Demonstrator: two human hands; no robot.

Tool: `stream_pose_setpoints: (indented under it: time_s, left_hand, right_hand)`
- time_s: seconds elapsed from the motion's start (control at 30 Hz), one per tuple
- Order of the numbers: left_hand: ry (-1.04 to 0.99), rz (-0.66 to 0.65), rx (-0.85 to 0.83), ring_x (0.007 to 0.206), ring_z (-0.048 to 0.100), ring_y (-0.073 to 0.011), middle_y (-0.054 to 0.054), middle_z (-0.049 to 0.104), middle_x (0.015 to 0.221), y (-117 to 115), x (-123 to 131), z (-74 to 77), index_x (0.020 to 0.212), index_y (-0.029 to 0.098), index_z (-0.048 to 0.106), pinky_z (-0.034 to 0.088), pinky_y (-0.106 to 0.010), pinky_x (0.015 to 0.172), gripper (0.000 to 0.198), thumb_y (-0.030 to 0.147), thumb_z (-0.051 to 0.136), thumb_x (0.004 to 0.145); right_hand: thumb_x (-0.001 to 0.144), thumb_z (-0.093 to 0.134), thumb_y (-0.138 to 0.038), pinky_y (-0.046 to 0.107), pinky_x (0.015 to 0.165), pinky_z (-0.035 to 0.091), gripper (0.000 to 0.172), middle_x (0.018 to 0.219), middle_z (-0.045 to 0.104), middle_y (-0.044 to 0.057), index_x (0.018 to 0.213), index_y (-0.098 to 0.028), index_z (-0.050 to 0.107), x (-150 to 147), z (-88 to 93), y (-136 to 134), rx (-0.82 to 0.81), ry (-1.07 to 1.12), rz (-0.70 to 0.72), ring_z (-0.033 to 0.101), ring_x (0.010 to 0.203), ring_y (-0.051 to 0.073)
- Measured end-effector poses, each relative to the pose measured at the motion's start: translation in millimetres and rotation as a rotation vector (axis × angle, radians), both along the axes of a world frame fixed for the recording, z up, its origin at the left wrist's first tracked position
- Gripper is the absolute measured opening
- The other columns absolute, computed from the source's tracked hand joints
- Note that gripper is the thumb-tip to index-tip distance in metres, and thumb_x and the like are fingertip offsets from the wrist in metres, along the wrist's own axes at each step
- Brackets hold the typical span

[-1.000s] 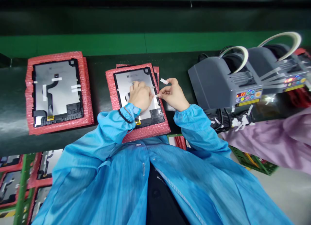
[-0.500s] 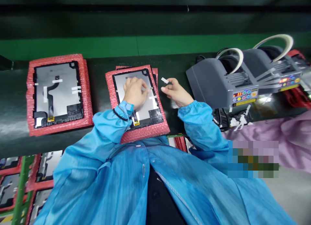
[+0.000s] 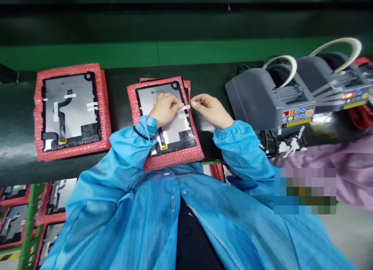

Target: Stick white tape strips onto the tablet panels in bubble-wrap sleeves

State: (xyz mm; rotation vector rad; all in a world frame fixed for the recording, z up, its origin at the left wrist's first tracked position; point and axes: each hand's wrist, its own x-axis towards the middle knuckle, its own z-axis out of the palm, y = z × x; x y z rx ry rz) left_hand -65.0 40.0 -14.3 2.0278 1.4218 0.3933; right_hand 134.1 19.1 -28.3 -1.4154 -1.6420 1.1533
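Note:
A display panel [image 3: 173, 126] with a silver back and black frame lies on red bubble wrap [image 3: 175, 161] in front of me. A short strip of white tape [image 3: 185, 107] stretches between my two hands over the panel's right edge. My right hand [image 3: 212, 110] pinches the right end of the strip. My left hand [image 3: 166, 110] is over the panel, fingers bent, its thumb and fingertip closed at the strip's left end. Just below sits another white tape piece on the panel's edge. The left hand and sleeve cover part of the panel's ribbon cable [image 3: 162, 137].
To the left is a stack of bubble wrap with a similar taped panel [image 3: 71, 110] on top. Two grey tape dispensers [image 3: 262, 99] stand at right, tape scraps [image 3: 288, 146] before them. More panels [image 3: 60, 194] lie lower left. Another person's purple sleeve [image 3: 344, 161] shows at right.
My right hand has brought the tape strip left and down to the panel's right edge. My left hand has shifted right, its thumb meeting the strip.

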Motion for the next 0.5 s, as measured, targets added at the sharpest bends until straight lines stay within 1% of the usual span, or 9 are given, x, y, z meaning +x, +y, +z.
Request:
stream_pose_setpoints:
  time_s: [0.07, 0.13, 0.27, 0.37, 0.5]
  left_hand:
    - [0.02, 0.005, -0.023, 0.106, 0.059, -0.0252, -0.007, 0.068, 0.095, -0.5, 1.4, 0.8, 0.084, 0.018, 0.066, 0.041, -0.043, 0.101, 0.016, 0.025, 0.058, 0.096]
    - [0.055, 0.016, -0.032, 0.111, 0.059, -0.0275, -0.008, 0.069, 0.099, -2.0, 3.8, 1.4, 0.086, 0.017, 0.066, 0.041, -0.044, 0.102, 0.017, 0.025, 0.058, 0.097]
    - [0.162, 0.067, 0.017, 0.123, 0.054, -0.034, -0.011, 0.069, 0.109, -7.2, 10.4, -0.6, 0.086, 0.017, 0.068, 0.039, -0.05, 0.106, 0.018, 0.026, 0.057, 0.097]
    - [0.219, 0.068, 0.064, 0.126, 0.051, -0.0371, -0.014, 0.069, 0.112, -10.7, 13.8, -3.9, 0.086, 0.016, 0.07, 0.038, -0.053, 0.107, 0.021, 0.027, 0.056, 0.098]
    - [0.223, 0.04, 0.097, 0.125, 0.051, -0.0375, -0.015, 0.068, 0.111, -12.1, 13.7, -8.8, 0.087, 0.016, 0.071, 0.038, -0.053, 0.107, 0.022, 0.027, 0.055, 0.097]
  right_hand:
    - [0.083, 0.073, -0.05, 0.031, 0.077, 0.046, 0.034, 0.081, 0.063, 0.003, 0.085, -0.018, 0.063, -0.3, -2.9, 3.1, 0.011, -0.038, -0.02, 0.056, 0.077, 0.016]
    - [0.084, 0.072, -0.043, 0.031, 0.076, 0.045, 0.027, 0.077, 0.061, 0.002, 0.08, -0.018, 0.061, -2.2, -5.5, 5.8, 0.022, -0.09, 0.007, 0.054, 0.074, 0.016]
    - [0.085, 0.065, -0.026, 0.032, 0.08, 0.044, 0.015, 0.074, 0.057, 0.0, 0.074, -0.02, 0.057, -8.4, -11.3, 9.0, 0.077, -0.199, 0.035, 0.051, 0.075, 0.017]
    - [0.083, 0.061, -0.018, 0.034, 0.083, 0.043, 0.014, 0.075, 0.054, 0.002, 0.071, -0.021, 0.053, -11.7, -16.6, 9.4, 0.107, -0.268, 0.028, 0.05, 0.078, 0.018]
    - [0.083, 0.059, -0.019, 0.035, 0.084, 0.044, 0.015, 0.076, 0.053, 0.003, 0.071, -0.022, 0.051, -11.3, -22.0, 8.9, 0.125, -0.309, 0.05, 0.049, 0.077, 0.019]
